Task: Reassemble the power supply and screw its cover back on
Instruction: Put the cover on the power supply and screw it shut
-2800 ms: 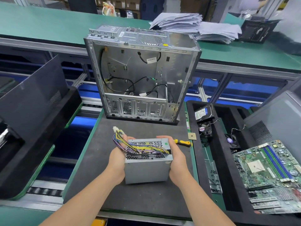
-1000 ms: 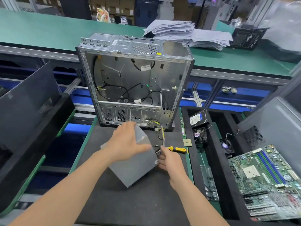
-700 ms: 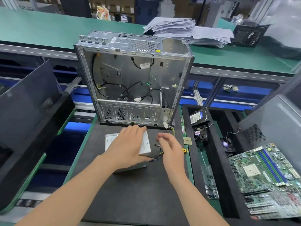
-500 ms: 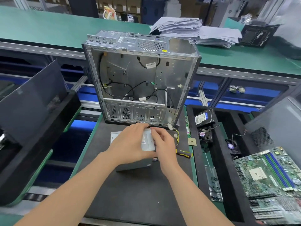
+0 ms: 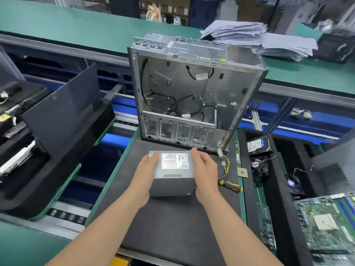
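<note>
The grey power supply [image 5: 172, 176] lies on the black mat [image 5: 172, 223] with its white label facing up, just in front of the open computer case [image 5: 192, 89]. My left hand [image 5: 145, 171] lies against its left side and my right hand [image 5: 205, 169] against its right side. The fingers of both are fairly straight and reach over the top edges. Its yellow and black cable bundle [image 5: 225, 166] trails out to the right. A yellow-and-black screwdriver [image 5: 230, 186] lies on the mat right of my right hand. No loose cover or screws can be made out.
A small square chip [image 5: 242, 172] sits at the mat's right edge. To the right, a black foam tray [image 5: 284, 217] holds a hard drive [image 5: 257, 144], fans and a motherboard [image 5: 326, 223]. A dark side panel [image 5: 61, 110] leans at the left. Papers [image 5: 255, 37] lie on the green bench behind.
The power supply was turned over from vents-and-cables up to label up and set on the mat near the case. My right hand moved from the cables to its right side.
</note>
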